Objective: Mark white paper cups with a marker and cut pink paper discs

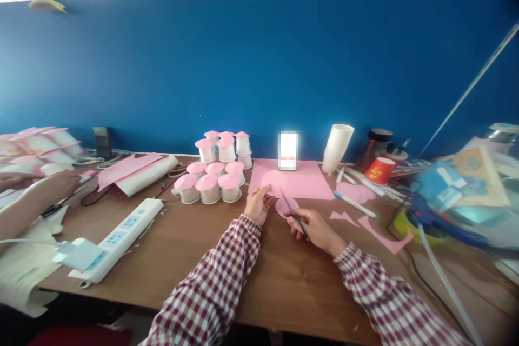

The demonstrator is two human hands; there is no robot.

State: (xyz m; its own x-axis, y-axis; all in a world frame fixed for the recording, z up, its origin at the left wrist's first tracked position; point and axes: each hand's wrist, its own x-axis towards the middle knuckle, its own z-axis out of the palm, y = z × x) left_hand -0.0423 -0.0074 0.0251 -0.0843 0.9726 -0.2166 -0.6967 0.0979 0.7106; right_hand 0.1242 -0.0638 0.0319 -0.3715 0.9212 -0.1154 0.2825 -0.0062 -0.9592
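Note:
My left hand (258, 205) pinches the lower left edge of a rounded piece of pink paper (277, 177). In my right hand (316, 227) is a slim dark pair of scissors (299, 223), with its tips pointing up and away toward that paper. Whether the blades are apart I cannot tell. A smaller pink paper disc (283, 210) lies beneath the scissors, partly covered. Behind both hands a large pink sheet (314, 184) lies flat on the brown table (284, 275), and a phone-like item with a blurred-out bright screen (288, 150) stands on it.
Left of my hands stand several white paper cups with pink tops (208, 184). A power strip (121, 235) lies nearer left, beside another person's hand (60, 184). To the right are white stacked cups (338, 146), a marker (357, 205), pink scraps (385, 235) and a blue glue gun (446, 227).

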